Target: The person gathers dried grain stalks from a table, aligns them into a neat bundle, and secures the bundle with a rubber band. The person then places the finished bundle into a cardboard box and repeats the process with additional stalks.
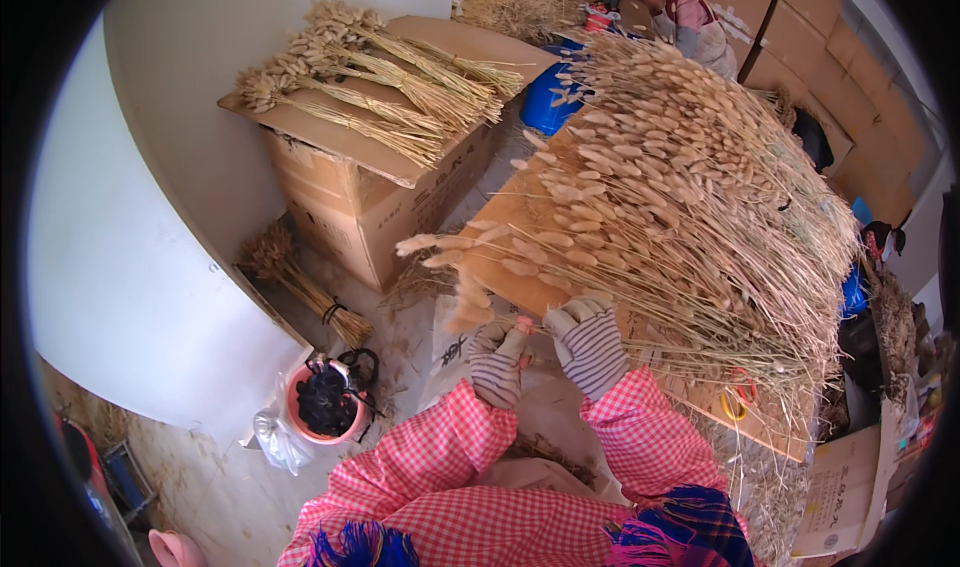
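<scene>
Both my hands wear striped knit gloves, and pink fingertips show bare on the left one. My left hand (pixel 497 365) is closed around a few stems of dried bunny-tail grass (pixel 473 302), their fluffy heads fanning out above it. Just to its right, my right hand (pixel 588 344) has its fingers curled at the near edge of the board, by the stems; what it grips is mostly hidden. A large heap of dried bunny-tail grass (pixel 680 187) covers most of the wooden board (pixel 500 217), heads toward the far left and stems toward the near right.
Finished-looking bundles (pixel 390 87) lie on a cardboard box (pixel 330 207) at the back left. A tied bundle (pixel 310 292) stands on the floor near a pink bucket (pixel 355 432) of black ties. Scissors (pixel 738 395) with red-and-yellow handles lie at the board's near right. Another person (pixel 690 22) works behind the heap.
</scene>
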Demonstrator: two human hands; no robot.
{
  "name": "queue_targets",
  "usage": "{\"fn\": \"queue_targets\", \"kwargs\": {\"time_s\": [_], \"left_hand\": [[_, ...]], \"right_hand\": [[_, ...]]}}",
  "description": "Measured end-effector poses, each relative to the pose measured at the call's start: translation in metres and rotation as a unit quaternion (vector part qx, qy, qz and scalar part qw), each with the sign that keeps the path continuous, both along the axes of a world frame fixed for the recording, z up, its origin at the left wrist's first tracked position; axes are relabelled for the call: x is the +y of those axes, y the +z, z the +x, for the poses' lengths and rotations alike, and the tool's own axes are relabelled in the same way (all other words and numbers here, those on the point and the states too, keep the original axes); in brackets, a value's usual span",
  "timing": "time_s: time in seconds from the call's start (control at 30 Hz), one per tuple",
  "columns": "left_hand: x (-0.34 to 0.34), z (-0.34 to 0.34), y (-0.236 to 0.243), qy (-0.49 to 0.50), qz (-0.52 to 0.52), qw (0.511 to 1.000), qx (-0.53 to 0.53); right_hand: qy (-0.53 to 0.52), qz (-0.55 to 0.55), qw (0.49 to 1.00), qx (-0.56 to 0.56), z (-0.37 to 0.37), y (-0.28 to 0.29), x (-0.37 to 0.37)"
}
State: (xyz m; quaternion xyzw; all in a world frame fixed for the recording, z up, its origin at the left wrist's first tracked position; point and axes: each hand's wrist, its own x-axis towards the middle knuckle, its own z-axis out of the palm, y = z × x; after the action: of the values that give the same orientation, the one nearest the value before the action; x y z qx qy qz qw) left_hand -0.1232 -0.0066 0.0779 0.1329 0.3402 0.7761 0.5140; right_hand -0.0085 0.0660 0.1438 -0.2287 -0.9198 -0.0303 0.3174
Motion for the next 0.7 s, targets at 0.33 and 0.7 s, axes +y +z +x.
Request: {"fn": "queue_targets", "kwargs": {"time_s": [0.33, 0.7], "left_hand": [[0.0, 0.002, -0.002, 0.018, -0.036, 0.996, 0.083], [0.003, -0.001, -0.02, 0.001, -0.036, 0.999, 0.012]], "right_hand": [[-0.041, 0.01, 0.998, -0.049, 0.004, -0.013, -0.003], [-0.366, 0.037, 0.926, -0.084, 0.089, 0.048, 0.067]]}}
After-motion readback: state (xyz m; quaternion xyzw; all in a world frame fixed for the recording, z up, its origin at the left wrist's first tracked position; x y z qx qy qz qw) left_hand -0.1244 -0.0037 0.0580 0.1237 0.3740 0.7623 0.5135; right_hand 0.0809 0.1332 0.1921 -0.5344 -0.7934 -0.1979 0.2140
